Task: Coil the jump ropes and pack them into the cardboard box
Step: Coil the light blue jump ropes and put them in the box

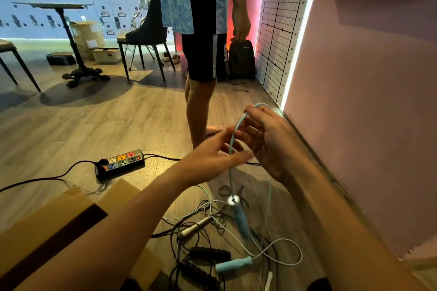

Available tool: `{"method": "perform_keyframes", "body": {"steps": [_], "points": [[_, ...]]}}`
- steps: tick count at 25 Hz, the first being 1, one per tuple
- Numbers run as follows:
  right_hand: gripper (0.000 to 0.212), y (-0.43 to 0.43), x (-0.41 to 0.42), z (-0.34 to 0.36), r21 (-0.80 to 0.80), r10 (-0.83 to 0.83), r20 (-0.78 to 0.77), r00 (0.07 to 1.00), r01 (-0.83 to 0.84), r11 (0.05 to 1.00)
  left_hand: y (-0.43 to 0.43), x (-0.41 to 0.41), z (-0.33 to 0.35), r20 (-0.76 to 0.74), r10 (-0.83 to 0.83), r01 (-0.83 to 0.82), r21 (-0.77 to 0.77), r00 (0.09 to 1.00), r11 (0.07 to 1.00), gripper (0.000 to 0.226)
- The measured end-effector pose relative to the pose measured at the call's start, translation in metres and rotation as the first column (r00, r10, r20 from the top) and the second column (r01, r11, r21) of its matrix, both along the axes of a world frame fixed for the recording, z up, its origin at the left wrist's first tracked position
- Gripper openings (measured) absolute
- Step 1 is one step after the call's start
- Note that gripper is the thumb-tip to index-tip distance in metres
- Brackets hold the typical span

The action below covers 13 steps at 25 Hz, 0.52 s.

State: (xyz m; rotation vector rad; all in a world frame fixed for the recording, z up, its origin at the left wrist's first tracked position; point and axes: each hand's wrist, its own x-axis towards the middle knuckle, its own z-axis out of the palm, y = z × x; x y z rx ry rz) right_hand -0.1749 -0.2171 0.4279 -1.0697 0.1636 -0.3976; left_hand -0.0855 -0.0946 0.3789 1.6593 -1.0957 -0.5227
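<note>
My right hand (269, 139) holds a light blue jump rope cord (233, 139) that loops over its fingers near the top. My left hand (217, 156) reaches toward the hanging cord with straight fingers, touching it. One blue handle (240, 217) dangles from the cord just above the floor. The other blue handle (234, 264) lies on the floor. Black jump rope handles (203, 264) and a white-handled rope (196, 228) lie tangled beside it. The open cardboard box (59, 224) stands at the lower left, partly behind my left forearm.
A black power strip (120, 164) with its cable lies on the wooden floor left of my hands. Another person's legs (198, 106) stand just beyond them. A pink wall (366, 101) runs along the right. A chair (146, 35), a round table (59, 7) and boxes stand further back.
</note>
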Motion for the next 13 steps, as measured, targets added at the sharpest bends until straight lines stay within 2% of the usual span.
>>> {"method": "perform_keyframes", "body": {"steps": [2, 3, 5, 7, 8, 10, 11, 12, 13], "points": [[0.013, 0.003, 0.0, 0.0, -0.007, 0.001, 0.022, 1.0, -0.001, 1.0, -0.005, -0.001, -0.006, 0.066, -0.037, 0.032, 0.071, 0.997, 0.997, 0.014], [0.014, 0.002, 0.001, 0.0, -0.006, -0.03, 0.029, 0.999, 0.03, 1.0, -0.006, 0.0, -0.008, 0.042, -0.057, 0.053, 0.102, 0.997, 0.993, 0.023], [0.017, -0.008, 0.0, 0.001, 0.028, -0.168, 0.022, 0.985, 0.168, 0.985, -0.003, 0.005, -0.008, 0.004, -0.045, 0.045, 0.12, 0.999, 0.992, 0.033], [0.018, -0.027, -0.004, -0.001, 0.025, -0.36, -0.064, 0.931, 0.362, 0.932, 0.002, 0.009, -0.003, 0.026, 0.068, -0.07, 0.048, 0.997, 0.996, 0.03], [0.019, -0.036, -0.006, -0.006, -0.071, -0.446, -0.143, 0.883, 0.441, 0.895, 0.005, 0.011, 0.0, 0.024, 0.132, -0.132, -0.003, 0.991, 0.991, 0.028], [0.023, -0.046, -0.007, -0.02, -0.407, -0.598, -0.263, 0.757, 0.475, 0.78, 0.008, 0.012, 0.006, 0.045, 0.197, -0.192, -0.09, 0.979, 0.977, 0.031], [0.024, -0.046, -0.006, -0.026, -0.558, -0.66, -0.236, 0.713, 0.457, 0.693, 0.008, 0.012, 0.007, 0.068, 0.201, -0.194, -0.107, 0.977, 0.975, 0.033], [0.022, -0.042, -0.003, -0.03, -0.677, -0.683, -0.158, 0.713, 0.425, 0.601, 0.007, 0.012, 0.008, 0.091, 0.194, -0.184, -0.107, 0.977, 0.977, 0.034], [0.016, -0.035, -0.002, -0.03, -0.76, -0.634, -0.08, 0.77, 0.364, 0.538, 0.006, 0.01, 0.008, 0.114, 0.183, -0.172, -0.101, 0.977, 0.98, 0.034]]}}
